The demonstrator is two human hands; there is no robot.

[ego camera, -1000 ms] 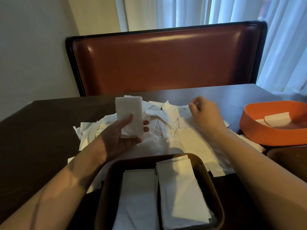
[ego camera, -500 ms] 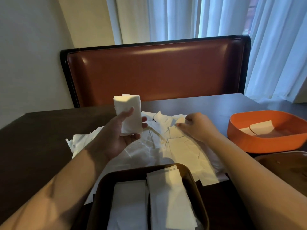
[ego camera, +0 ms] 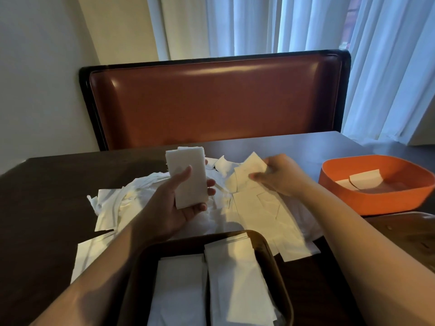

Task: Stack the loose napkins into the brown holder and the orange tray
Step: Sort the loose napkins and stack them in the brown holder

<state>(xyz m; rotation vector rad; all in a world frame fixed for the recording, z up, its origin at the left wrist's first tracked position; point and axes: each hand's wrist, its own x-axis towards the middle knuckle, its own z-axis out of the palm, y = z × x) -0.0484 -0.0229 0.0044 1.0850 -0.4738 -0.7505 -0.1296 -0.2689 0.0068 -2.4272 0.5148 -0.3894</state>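
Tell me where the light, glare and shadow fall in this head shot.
Head view: daylight comes through the curtains; glare streaks the bench back; the left hand and its napkin stack are lit, the forearm shadowed; the brown holder sits half in shade; wide-angle bending shows at the edges.

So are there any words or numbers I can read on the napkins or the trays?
None. The napkins, the stack in the left hand, the brown holder and the orange tray all look plain, with no letters, numbers or signs showing.
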